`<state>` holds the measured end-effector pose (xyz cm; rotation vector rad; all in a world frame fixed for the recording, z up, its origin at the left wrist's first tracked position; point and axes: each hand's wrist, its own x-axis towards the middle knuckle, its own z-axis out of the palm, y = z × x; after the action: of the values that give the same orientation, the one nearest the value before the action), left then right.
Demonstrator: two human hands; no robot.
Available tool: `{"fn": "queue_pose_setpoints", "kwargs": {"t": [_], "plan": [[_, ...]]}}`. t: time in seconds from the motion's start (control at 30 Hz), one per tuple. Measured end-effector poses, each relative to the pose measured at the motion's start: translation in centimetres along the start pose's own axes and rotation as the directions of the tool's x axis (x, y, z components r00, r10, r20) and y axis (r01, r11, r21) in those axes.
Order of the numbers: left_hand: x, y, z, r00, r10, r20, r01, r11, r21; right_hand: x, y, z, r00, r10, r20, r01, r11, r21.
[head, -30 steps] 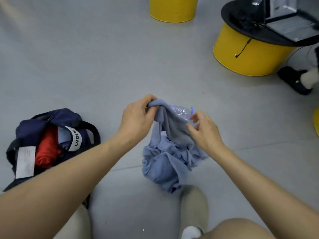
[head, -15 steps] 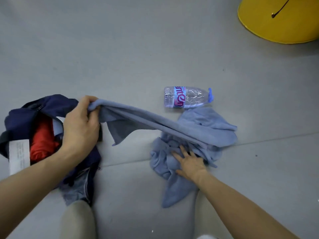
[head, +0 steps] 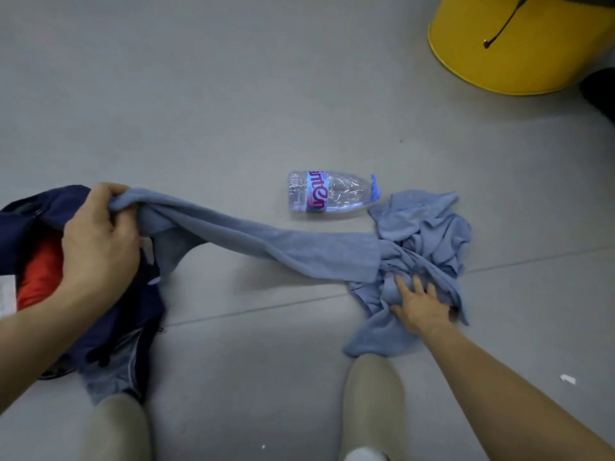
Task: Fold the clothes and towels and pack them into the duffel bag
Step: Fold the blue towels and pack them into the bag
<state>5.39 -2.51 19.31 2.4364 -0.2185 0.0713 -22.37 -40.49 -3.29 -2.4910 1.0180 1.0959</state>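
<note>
Pale blue cloth (head: 276, 244) runs in a long stretched band across the grey floor (head: 199, 94), from the near left to a crumpled heap at the right. The left hand (head: 96, 241) is closed in a fist around the left end of that cloth, fingers curled tight over the bunched fabric, and it is held above the open navy duffel bag (head: 126, 314) at the left edge of the scene. Inside the bag a red garment (head: 40, 271) shows beside the wrist, and a white tag lies at the bag's far left edge. The right hand (head: 419, 304) lies flat and open, fingers spread, pressing down on the heaped end of the cloth without gripping it. Just beyond the band, on the far side, a clear plastic bottle (head: 332, 192) with a blue label and blue cap lies on its side, its cap close to the heap's upper edge. A yellow drum (head: 532, 58) stands at the far right, with a thin black cord hanging down its side. Two beige shoes (head: 372, 397) of the person show at the near edge, one by the bag and one under the heap's lower corner.
</note>
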Motion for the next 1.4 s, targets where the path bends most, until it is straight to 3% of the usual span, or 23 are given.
{"fn": "queue_pose_setpoints", "kwargs": {"t": [0.13, 0.23, 0.33, 0.43, 0.53, 0.67, 0.77, 0.83, 0.93, 1.0, 1.13, 1.27, 1.4], "plan": [[-1.9, 4.1, -1.1, 0.994, -0.013, 0.106, 0.023, 0.995, -0.094, -3.9, -0.9, -2.6, 0.993, -0.118, 0.016, 0.115, 0.985, 0.131], [-3.6, 6.8, -2.3, 0.982, 0.027, 0.187, -0.004, 0.993, -0.122, -9.1, -4.5, -8.0, 0.95, -0.299, -0.094, 0.312, 0.924, 0.22], [-5.6, 8.8, -4.5, 0.958, 0.04, 0.286, 0.027, 0.974, -0.227, -16.2, -9.9, -14.5, 0.855, -0.46, -0.239, 0.517, 0.79, 0.329], [-6.8, 10.3, -6.6, 0.947, 0.004, 0.32, 0.129, 0.91, -0.393, -24.4, -14.9, -19.8, 0.731, -0.62, -0.286, 0.68, 0.624, 0.386], [-7.7, 11.4, -8.3, 0.935, -0.007, 0.354, 0.216, 0.804, -0.554, -29.7, -18.3, -21.7, 0.634, -0.698, -0.334, 0.773, 0.585, 0.245], [-7.7, 11.0, -9.7, 0.907, -0.044, 0.419, 0.326, 0.702, -0.633, -30.6, -20.8, -21.4, 0.632, -0.674, -0.382, 0.747, 0.662, 0.067], [-6.8, 10.0, -9.9, 0.893, -0.01, 0.451, 0.311, 0.737, -0.6, -29.8, -22.0, -21.8, 0.643, -0.616, -0.455, 0.713, 0.698, 0.063], [-6.0, 9.2, -10.4, 0.886, 0.066, 0.459, 0.197, 0.842, -0.501, -29.3, -22.6, -22.4, 0.655, -0.583, -0.481, 0.695, 0.715, 0.079], [-5.3, 8.0, -11.1, 0.837, 0.174, 0.52, -0.091, 0.979, -0.181, -29.1, -23.3, -23.4, 0.667, -0.576, -0.473, 0.667, 0.744, 0.036], [-4.8, 7.4, -11.4, 0.847, 0.261, 0.464, -0.247, 0.965, -0.093, -29.3, -23.8, -24.1, 0.678, -0.599, -0.427, 0.669, 0.743, 0.019], [-4.2, 7.3, -11.8, 0.872, 0.416, 0.26, -0.399, 0.909, -0.116, -29.2, -24.2, -24.4, 0.686, -0.598, -0.414, 0.662, 0.75, 0.013], [-3.9, 7.5, -12.3, 0.953, 0.271, 0.134, -0.258, 0.96, -0.11, -29.3, -24.2, -23.8, 0.672, -0.603, -0.43, 0.686, 0.725, 0.056], [-2.9, 6.5, -13.6, 0.993, 0.038, 0.111, -0.004, 0.956, -0.294, -28.6, -23.1, -24.2, 0.669, -0.568, -0.479, 0.679, 0.73, 0.082]]}}
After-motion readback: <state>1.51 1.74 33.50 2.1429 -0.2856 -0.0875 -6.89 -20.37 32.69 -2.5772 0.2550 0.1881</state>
